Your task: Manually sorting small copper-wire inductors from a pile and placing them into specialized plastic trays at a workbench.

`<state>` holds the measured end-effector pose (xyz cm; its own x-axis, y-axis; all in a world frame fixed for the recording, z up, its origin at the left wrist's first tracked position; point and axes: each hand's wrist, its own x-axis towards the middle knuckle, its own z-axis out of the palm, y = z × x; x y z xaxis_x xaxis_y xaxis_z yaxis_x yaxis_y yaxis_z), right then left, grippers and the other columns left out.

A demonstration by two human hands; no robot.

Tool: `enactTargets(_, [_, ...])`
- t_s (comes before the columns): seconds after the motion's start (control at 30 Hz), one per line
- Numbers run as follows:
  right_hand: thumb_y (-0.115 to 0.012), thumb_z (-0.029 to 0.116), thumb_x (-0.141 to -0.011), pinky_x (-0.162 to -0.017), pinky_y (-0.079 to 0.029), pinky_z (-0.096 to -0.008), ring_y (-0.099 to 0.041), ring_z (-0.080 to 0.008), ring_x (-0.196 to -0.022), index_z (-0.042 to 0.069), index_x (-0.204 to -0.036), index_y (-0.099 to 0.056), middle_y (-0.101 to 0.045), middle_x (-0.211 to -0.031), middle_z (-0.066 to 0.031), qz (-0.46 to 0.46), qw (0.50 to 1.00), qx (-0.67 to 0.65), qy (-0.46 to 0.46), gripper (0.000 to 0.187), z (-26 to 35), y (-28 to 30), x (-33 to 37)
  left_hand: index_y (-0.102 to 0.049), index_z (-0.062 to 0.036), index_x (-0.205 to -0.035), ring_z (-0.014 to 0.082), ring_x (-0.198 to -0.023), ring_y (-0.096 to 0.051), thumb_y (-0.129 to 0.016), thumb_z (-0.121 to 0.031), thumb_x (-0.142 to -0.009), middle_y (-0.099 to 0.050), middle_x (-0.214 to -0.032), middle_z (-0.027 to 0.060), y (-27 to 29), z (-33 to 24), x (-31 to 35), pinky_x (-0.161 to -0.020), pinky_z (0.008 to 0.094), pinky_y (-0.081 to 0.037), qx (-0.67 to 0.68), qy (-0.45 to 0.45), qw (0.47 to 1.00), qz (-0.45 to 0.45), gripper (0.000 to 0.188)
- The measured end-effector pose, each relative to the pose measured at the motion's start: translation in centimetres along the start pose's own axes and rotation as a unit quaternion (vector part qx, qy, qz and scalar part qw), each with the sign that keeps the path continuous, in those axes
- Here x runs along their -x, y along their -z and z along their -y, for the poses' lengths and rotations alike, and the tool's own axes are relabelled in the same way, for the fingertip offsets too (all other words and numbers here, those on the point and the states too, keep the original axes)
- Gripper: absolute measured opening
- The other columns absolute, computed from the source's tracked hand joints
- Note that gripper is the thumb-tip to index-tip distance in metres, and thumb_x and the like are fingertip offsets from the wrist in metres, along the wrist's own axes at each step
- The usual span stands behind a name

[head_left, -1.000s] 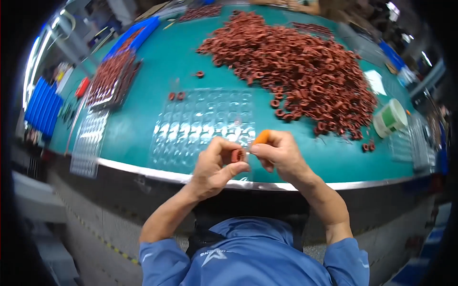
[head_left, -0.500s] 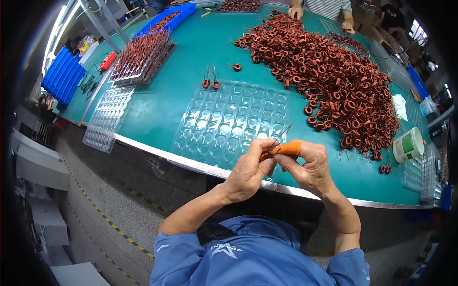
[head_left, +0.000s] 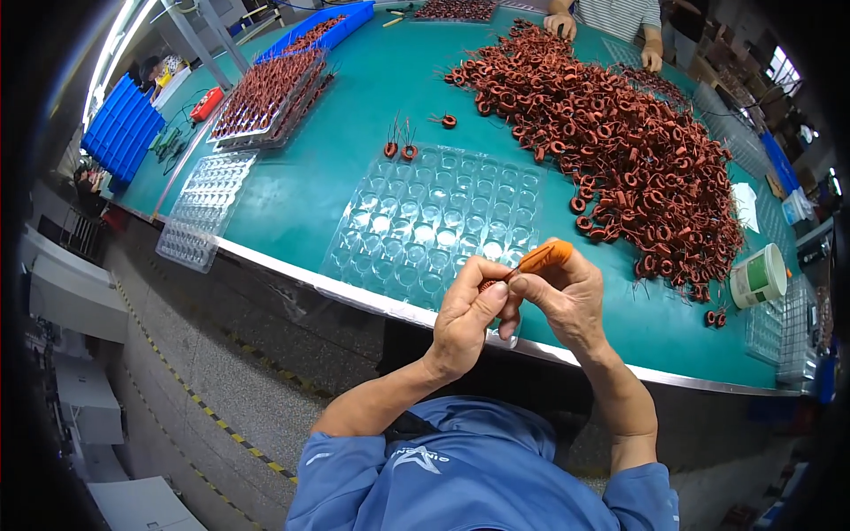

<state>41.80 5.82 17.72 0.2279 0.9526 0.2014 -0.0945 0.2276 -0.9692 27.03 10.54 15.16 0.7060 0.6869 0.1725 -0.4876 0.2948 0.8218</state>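
Observation:
Near the front edge of the green table, my left hand (head_left: pixel 465 319) is closed around a small reddish-brown wire-wound ring coil (head_left: pixel 486 285), mostly hidden by the fingers. My right hand (head_left: pixel 571 296) wears an orange finger cover (head_left: pixel 544 256) on its index finger. Its thumb and index fingertip pinch together against the coil, where the wire leads are hidden. Under and beyond both hands lies a clear plastic tray (head_left: pixel 400 217) with rows of round pockets. Two ring coils (head_left: pixel 409 152) with upright leads stand at its far left corner. Another single coil (head_left: pixel 449 121) lies beyond the tray.
A large heap of ring coils (head_left: pixel 611 168) covers the right side. Filled trays (head_left: pixel 266 102) are stacked at the left, near a blue bin (head_left: pixel 354 19). A white-green tub (head_left: pixel 759 276) stands at right. Across the table, another person's hands (head_left: pixel 560 24) touch the heap.
My fingers have shifted around the coil; its leads, visible before, no longer show. My right index finger is now more bent and raised. The whole view has shifted slightly.

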Motion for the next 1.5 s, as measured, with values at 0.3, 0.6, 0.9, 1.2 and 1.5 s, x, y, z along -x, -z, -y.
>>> enactTargets(0.3, [-0.072, 0.012, -0.085, -0.057, -0.047, -0.0221, -0.059, -0.0087, -0.062, -0.001, -0.091, -0.059, -0.064, -0.074, -0.0057, -0.057, 0.996, -0.037, -0.056, 0.02, -0.4, 0.3, -0.3, -0.032, -0.0043, -0.128, 0.0157, -0.071, -0.056, -0.051, -0.01, -0.097, -0.054, -0.087, 0.01, 0.1, 0.9, 0.1, -0.066, 0.0275, -0.049, -0.072, -0.002, 0.997, 0.006, 0.037])
enactTargets(0.6, [-0.069, 0.021, -0.088, -0.052, -0.043, -0.0195, -0.056, -0.0077, -0.058, 0.0, -0.096, -0.06, -0.062, -0.074, -0.0039, -0.17, 0.984, 0.033, -0.029, 0.024, -1.6, 1.4, 1.3, -0.031, -0.0042, -0.125, 0.014, -0.071, -0.053, -0.049, -0.011, -0.098, -0.052, -0.084, 0.0094, 1.2, 1.5, 0.0, -0.065, 0.0261, -0.046, -0.139, -0.046, 0.989, 0.02, 0.033])
enactTargets(0.9, [-0.07, 0.012, -0.086, -0.054, -0.048, -0.0205, -0.06, -0.0088, -0.061, -0.002, -0.103, -0.061, -0.066, -0.077, -0.0059, -0.092, 0.994, 0.057, -0.013, 0.023, -0.8, 0.9, 2.2, -0.038, -0.0009, -0.122, 0.0143, -0.073, -0.057, -0.052, -0.012, -0.097, -0.057, -0.085, 0.0081, 1.4, 1.7, 0.6, -0.066, 0.0284, -0.049, -0.262, -0.068, 0.963, 0.0, 0.031])
enactTargets(1.2, [-0.073, 0.01, -0.082, -0.058, -0.052, -0.0275, -0.066, -0.0161, -0.062, -0.001, -0.095, -0.064, -0.068, -0.075, -0.0117, -0.08, 0.932, 0.316, 0.157, 0.019, -1.1, 0.9, 2.6, -0.039, -0.0006, -0.119, 0.0096, -0.067, -0.05, -0.049, -0.009, -0.097, -0.053, -0.08, 0.0048, 0.8, 1.1, 0.5, -0.06, 0.0244, -0.044, -0.388, -0.084, 0.918, -0.003, 0.026])
enactTargets(1.5, [-0.068, 0.007, -0.086, -0.058, -0.051, -0.0235, -0.062, -0.0104, -0.064, -0.002, -0.094, -0.063, -0.067, -0.077, -0.0067, -0.084, 0.99, 0.115, 0.021, 0.013, -0.6, 0.3, 1.6, -0.036, -0.0027, -0.121, 0.0108, -0.068, -0.05, -0.047, -0.011, -0.098, -0.051, -0.088, 0.0068, 1.2, 1.8, 0.4, -0.063, 0.0249, -0.044, -0.142, 0.007, 0.99, 0.019, 0.027])
